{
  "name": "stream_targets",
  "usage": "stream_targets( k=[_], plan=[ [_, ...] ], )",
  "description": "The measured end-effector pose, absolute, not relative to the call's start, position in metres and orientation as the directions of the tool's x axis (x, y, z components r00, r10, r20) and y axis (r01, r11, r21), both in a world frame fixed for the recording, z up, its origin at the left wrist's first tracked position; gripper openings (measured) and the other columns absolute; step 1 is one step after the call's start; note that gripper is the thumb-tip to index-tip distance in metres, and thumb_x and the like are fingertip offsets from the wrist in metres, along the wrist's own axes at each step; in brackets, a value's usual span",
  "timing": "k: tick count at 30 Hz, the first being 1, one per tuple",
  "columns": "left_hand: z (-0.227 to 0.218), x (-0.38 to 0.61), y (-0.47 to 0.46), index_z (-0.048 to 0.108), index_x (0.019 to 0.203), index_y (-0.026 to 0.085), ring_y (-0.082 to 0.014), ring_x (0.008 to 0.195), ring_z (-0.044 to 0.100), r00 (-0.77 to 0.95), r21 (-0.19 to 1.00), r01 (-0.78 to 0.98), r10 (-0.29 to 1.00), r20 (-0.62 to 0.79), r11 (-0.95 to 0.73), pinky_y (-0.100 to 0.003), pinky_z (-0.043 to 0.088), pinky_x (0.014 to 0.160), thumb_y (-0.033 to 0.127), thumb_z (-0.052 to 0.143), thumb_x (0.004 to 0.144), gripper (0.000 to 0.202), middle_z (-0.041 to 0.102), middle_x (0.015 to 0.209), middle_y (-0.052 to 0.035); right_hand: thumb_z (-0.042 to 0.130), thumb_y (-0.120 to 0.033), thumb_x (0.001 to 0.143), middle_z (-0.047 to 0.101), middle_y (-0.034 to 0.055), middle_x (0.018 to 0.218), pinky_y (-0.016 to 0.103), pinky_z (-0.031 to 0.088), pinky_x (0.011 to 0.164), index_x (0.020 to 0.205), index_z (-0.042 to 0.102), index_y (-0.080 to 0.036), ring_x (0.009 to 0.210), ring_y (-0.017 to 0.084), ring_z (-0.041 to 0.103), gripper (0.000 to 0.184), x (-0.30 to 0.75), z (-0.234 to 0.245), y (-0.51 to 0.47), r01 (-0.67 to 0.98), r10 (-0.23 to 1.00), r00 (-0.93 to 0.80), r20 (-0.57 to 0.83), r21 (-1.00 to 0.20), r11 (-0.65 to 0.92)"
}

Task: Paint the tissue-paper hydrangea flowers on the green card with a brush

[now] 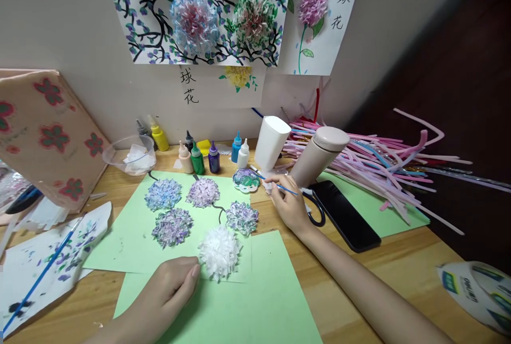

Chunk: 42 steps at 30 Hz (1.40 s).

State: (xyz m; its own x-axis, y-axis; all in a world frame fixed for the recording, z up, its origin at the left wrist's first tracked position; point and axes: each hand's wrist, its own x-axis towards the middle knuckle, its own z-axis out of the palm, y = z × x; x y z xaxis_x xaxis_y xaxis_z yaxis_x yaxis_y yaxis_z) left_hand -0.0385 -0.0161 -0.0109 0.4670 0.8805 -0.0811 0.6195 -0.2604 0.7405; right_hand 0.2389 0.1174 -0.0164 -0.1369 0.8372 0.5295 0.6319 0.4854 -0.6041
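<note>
My right hand (290,203) pinches a thin paintbrush (285,188) with a blue handle. Its tip points toward a small flower-shaped palette (245,180) smeared with green and purple paint. Curled into a loose fist, my left hand (173,283) rests on the green paper (271,280), right beside a white ruffled paper flower (219,252); its fingertips are hidden. Beyond the white flower lie several painted ones: a blue flower (163,194), a pink-purple flower (203,192), a purple-green flower (172,227) and a smaller mottled flower (242,218).
Small paint bottles (197,158) line the wall beside a clear bowl (130,155). At right are a white cup (272,142), a tumbler (319,157), black-handled scissors (317,211), a phone (345,216), pipe cleaners (371,157) and a tape roll (477,293). Another brush (43,272) lies on stained paper.
</note>
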Motion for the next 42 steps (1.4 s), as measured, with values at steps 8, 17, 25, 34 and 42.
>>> stream_targets(
  k=[8, 17, 25, 34, 42],
  plan=[
    [-0.011, -0.039, -0.016, 0.032, 0.06, 0.02, -0.013, 0.055, 0.043, 0.474, 0.744, 0.612, 0.877, -0.073, -0.269, -0.025, 0.035, 0.057, 0.034, 0.015, 0.099, 0.045, 0.042, 0.06, 0.001, 0.044, -0.017, 0.089, 0.066, 0.0034, 0.09, 0.035, 0.041, 0.081, 0.088, 0.059, -0.022, 0.091, 0.022, 0.056, 0.016, 0.241, -0.016, 0.117, 0.636, 0.834, -0.137, 0.535, -0.598, 0.488],
    [-0.009, -0.038, -0.015, 0.032, 0.059, 0.02, -0.0131, 0.055, 0.044, 0.466, 0.735, 0.622, 0.882, -0.07, -0.27, -0.026, 0.035, 0.057, 0.034, 0.015, 0.098, 0.045, 0.042, 0.059, 0.0009, 0.044, -0.012, 0.086, 0.066, 0.0034, 0.085, 0.036, 0.042, 0.08, 0.083, 0.061, -0.022, 0.087, 0.022, 0.055, 0.02, 0.239, -0.013, 0.116, 0.636, 0.808, -0.147, 0.571, -0.571, 0.519],
    [-0.008, -0.037, -0.016, 0.032, 0.059, 0.02, -0.0133, 0.055, 0.042, 0.467, 0.731, 0.627, 0.881, -0.075, -0.27, -0.026, 0.035, 0.057, 0.035, 0.014, 0.098, 0.045, 0.042, 0.058, 0.001, 0.046, -0.01, 0.084, 0.066, 0.0029, 0.083, 0.037, 0.041, 0.081, 0.079, 0.062, -0.023, 0.087, 0.022, 0.055, 0.021, 0.24, -0.014, 0.116, 0.631, 0.803, -0.133, 0.581, -0.575, 0.521],
    [-0.005, -0.038, -0.016, 0.031, 0.059, 0.02, -0.0129, 0.054, 0.041, 0.457, 0.739, 0.625, 0.885, -0.084, -0.252, -0.026, 0.034, 0.057, 0.035, 0.015, 0.098, 0.045, 0.041, 0.059, 0.0018, 0.042, -0.022, 0.09, 0.064, 0.0043, 0.087, 0.037, 0.044, 0.081, 0.086, 0.06, -0.023, 0.089, 0.022, 0.057, 0.018, 0.246, 0.003, 0.099, 0.523, 0.772, 0.028, 0.635, -0.668, 0.53],
    [-0.005, -0.035, -0.014, 0.034, 0.058, 0.02, -0.0124, 0.053, 0.041, 0.461, 0.747, 0.609, 0.886, -0.059, -0.267, -0.025, 0.035, 0.056, 0.033, 0.018, 0.098, 0.045, 0.041, 0.058, 0.0022, 0.034, -0.031, 0.096, 0.063, 0.0035, 0.079, 0.032, 0.049, 0.068, 0.086, 0.057, -0.022, 0.075, 0.018, 0.062, 0.026, 0.265, -0.016, 0.036, 0.074, 0.943, 0.11, 0.314, -0.949, 0.307]
  ],
)
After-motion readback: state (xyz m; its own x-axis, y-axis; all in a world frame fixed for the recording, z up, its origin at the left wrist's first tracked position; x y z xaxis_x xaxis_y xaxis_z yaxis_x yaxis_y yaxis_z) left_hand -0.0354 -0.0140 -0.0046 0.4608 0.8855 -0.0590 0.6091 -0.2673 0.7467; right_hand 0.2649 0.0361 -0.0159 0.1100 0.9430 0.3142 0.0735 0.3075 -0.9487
